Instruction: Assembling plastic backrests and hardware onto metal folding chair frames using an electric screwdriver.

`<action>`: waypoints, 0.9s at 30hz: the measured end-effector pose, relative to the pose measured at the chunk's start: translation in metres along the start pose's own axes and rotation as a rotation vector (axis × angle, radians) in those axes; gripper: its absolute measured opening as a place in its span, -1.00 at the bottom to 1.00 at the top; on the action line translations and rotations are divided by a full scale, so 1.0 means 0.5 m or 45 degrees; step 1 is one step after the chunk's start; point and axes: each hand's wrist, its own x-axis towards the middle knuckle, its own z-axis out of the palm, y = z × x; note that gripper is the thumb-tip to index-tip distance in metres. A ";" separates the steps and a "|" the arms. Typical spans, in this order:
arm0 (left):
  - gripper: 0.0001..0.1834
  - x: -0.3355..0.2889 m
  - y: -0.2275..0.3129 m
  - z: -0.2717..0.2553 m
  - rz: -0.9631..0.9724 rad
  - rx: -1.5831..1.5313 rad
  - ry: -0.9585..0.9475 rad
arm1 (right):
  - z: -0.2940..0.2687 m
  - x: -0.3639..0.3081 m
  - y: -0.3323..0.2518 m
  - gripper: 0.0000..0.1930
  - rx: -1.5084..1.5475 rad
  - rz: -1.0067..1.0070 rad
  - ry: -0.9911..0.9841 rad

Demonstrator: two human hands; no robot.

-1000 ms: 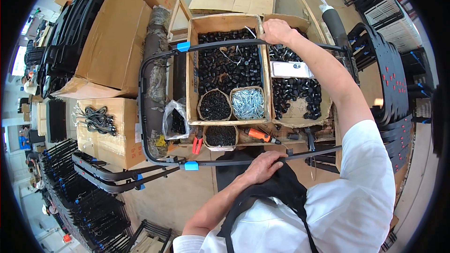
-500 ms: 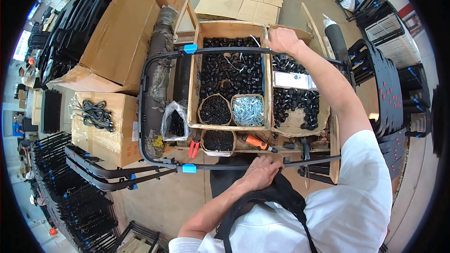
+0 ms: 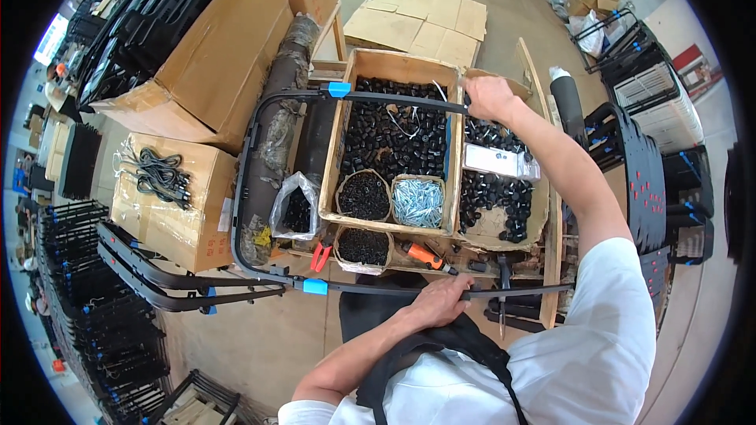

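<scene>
A black tubular frame (image 3: 402, 100) with blue tape patches lies across the parts bench in front of me. My left hand (image 3: 439, 301) is closed on its near rail, fingers bent over the bar. Farther out, my right hand (image 3: 490, 99) is wrapped around the far rail, its fingers partly hidden. Inside the frame's outline stands a wooden box (image 3: 339, 142) of black plastic caps (image 3: 394, 130), with round tubs of small black screws (image 3: 364, 194) and silver screws (image 3: 417, 201). An orange power screwdriver (image 3: 425, 256) and red-handled pliers (image 3: 321, 255) lie near the close rail.
A carton (image 3: 492, 226) beside the wooden box holds more black caps and a white rectangular box (image 3: 492, 159). Big cardboard boxes (image 3: 213, 47) and coiled black cables (image 3: 160, 173) are to the left. Stacked black frames (image 3: 126, 330) stand at left; more panels (image 3: 650, 165) lean at right.
The bench and its boxes sit slightly lower and farther right in the picture. The frame's far rail tilts a little more, and my right hand has shifted right and down with it.
</scene>
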 end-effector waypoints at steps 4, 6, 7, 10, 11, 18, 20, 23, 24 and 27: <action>-0.68 -0.006 0.019 -0.030 -0.179 -0.021 -0.146 | 0.040 0.006 0.008 -0.74 -0.113 -0.083 -0.090; -0.64 -0.007 -0.001 -0.012 0.067 0.098 -0.109 | 0.045 0.018 0.009 -0.78 -0.048 -0.099 0.036; -0.64 0.000 0.022 -0.022 0.063 0.092 -0.098 | 0.051 0.013 0.002 -0.79 -0.033 -0.149 0.009; -0.62 -0.005 0.071 -0.050 -0.268 0.327 -0.345 | 0.034 0.024 -0.003 -0.74 -0.172 -0.016 -0.141; -0.62 -0.004 0.062 -0.041 -0.268 0.328 -0.327 | 0.030 0.022 -0.011 -0.74 -0.180 -0.024 -0.127; -0.61 0.002 0.040 -0.020 -0.089 0.218 -0.319 | 0.072 0.016 0.008 -0.78 0.040 -0.093 0.159; -0.58 -0.009 0.041 -0.016 -0.097 0.176 -0.213 | 0.077 0.019 0.021 -0.79 -0.067 -0.048 0.000; -0.44 -0.004 0.034 -0.017 -0.138 0.084 -0.102 | 0.067 0.014 0.013 -0.74 -0.063 0.028 0.096; -0.48 0.005 0.026 -0.025 -0.174 0.065 -0.124 | 0.055 0.019 0.012 -0.73 -0.126 0.000 -0.058; -0.55 -0.017 0.002 -0.021 -0.165 0.051 -0.128 | 0.057 0.007 0.000 -0.73 -0.243 0.010 -0.411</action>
